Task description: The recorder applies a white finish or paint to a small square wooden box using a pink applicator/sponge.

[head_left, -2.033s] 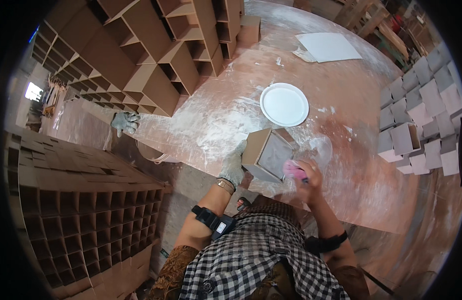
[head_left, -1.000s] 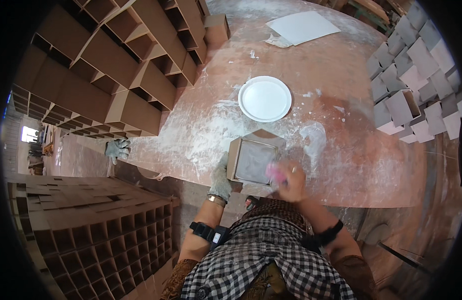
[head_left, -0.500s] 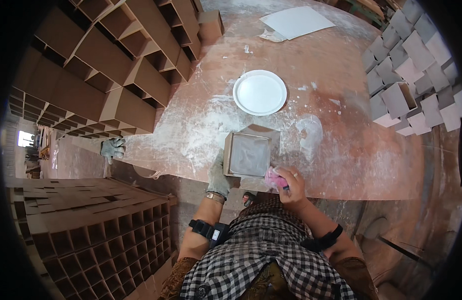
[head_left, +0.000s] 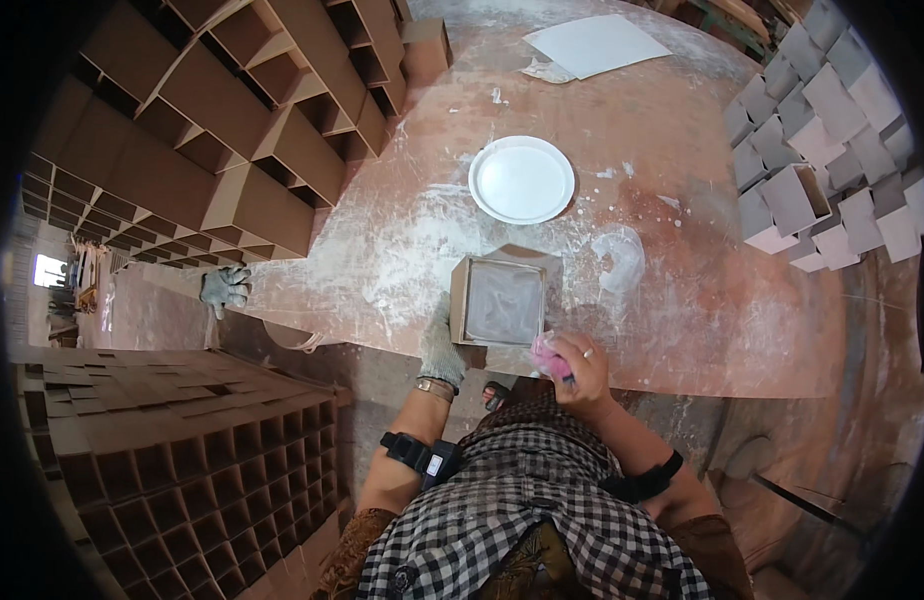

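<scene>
A small square brown cardboard box [head_left: 504,303] is held at the near edge of the table, its upper face smeared with a whitish coating. My left hand [head_left: 442,347], in a pale knitted glove, grips the box from its left side and near corner; part of the fingers is hidden by the box. My bare right hand [head_left: 584,376] is closed on a crumpled pink sponge [head_left: 549,357], at the near right corner of the box. Just beyond the box lies a round white tray [head_left: 522,180] with a low rim.
Stacked brown boxes [head_left: 272,215] rise at the left of the table [head_left: 702,310], and grey-white boxes [head_left: 797,195] at the right. A white sheet [head_left: 597,45] lies at the back. A grey glove [head_left: 225,288] rests at the left edge. More open boxes [head_left: 202,460] stand lower left.
The box has shifted slightly away from me and to the right, with my left hand on it. My right hand and the sponge stay by its near right corner.
</scene>
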